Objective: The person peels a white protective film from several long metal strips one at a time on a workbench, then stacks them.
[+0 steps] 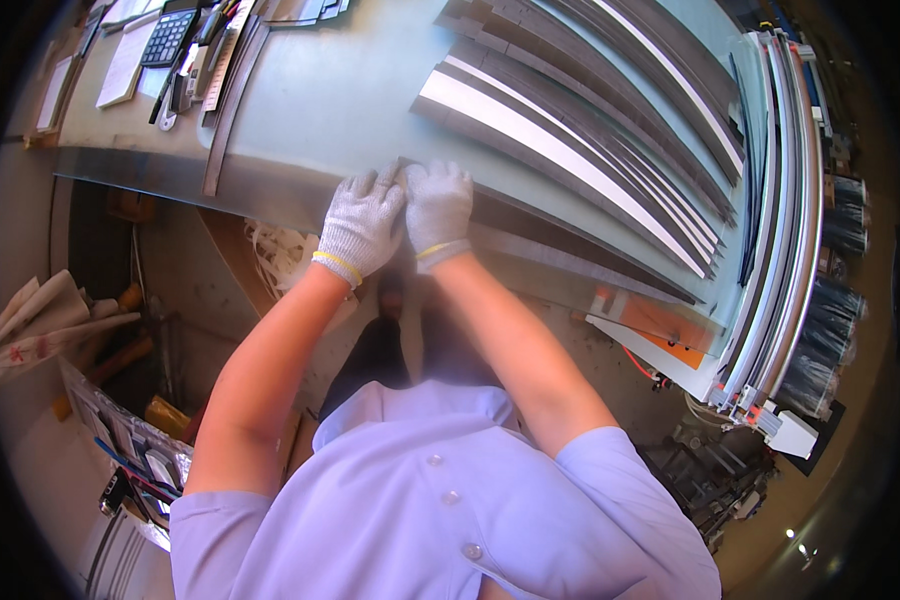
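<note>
Both my hands wear pale grey knit gloves with yellow-trimmed cuffs and meet at the near edge of the glass-topped table [300,110]. My left hand [362,222] is closed, its fingers bent over the end of a dark flat strip [580,248]. Right beside it, my right hand [439,205] is closed on the same end. From there the strip runs rightward along the table edge and narrows with distance. A small dark bit of it shows between the two hands; the undersides of my fingers are hidden.
Several dark and white strips [560,130] lie fanned across the table's right half. A long metal bar [235,110], a calculator [168,38] and a notepad [127,65] lie at the left. A long rail-like machine [795,220] borders the right end. Pale scraps [278,255] sit below the edge.
</note>
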The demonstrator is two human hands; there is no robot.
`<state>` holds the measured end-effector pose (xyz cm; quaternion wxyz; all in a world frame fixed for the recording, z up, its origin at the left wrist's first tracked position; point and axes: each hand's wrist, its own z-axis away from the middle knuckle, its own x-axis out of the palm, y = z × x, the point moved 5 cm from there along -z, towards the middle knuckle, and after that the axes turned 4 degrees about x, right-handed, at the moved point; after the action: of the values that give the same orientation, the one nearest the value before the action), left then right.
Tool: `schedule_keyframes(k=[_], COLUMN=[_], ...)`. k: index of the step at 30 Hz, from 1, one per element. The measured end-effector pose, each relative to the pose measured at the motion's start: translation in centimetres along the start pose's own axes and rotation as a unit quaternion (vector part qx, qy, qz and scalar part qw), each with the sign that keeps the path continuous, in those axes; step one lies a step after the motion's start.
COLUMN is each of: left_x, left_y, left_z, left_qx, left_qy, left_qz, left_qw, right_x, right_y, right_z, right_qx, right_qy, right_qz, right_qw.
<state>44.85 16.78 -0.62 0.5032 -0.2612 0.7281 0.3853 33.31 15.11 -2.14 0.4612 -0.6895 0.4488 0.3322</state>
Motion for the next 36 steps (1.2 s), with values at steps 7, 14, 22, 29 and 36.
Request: schedule_keyframes(k=[7, 14, 22, 29, 36], left_x=[0.4, 0.4, 0.2, 0.7, 0.9], left_y=[-0.1, -0.1, -0.1, -0.4, -0.4], left_z=[0.2, 0.5, 0.6, 1.0, 1.0], left_qx=[0.013, 0.009, -0.004, -0.011, -0.011], left_qy=[0.030, 0.070, 0.084, 0.093, 0.089], left_qz=[-0.013, -0.017, 0.005, -0.001, -0.008], left_qw=[0.999, 0.997, 0.996, 0.996, 0.996], right_x=[0.0, -0.1, -0.5, -0.9, -1.3], right_y=[0.3, 0.8, 1.1, 1.0, 1.2], right_z=[0.3, 0.4, 0.7, 0.7, 0.8], right_qx=[-0.097, -0.108, -0.117, -0.118, -0.120], right_qy=[0.032, 0.043, 0.042, 0.046, 0.045], right_qz=[-0.003, -0.046, -0.078, -0.090, -0.125], right_qw=[0.995, 0.992, 0.989, 0.988, 0.984])
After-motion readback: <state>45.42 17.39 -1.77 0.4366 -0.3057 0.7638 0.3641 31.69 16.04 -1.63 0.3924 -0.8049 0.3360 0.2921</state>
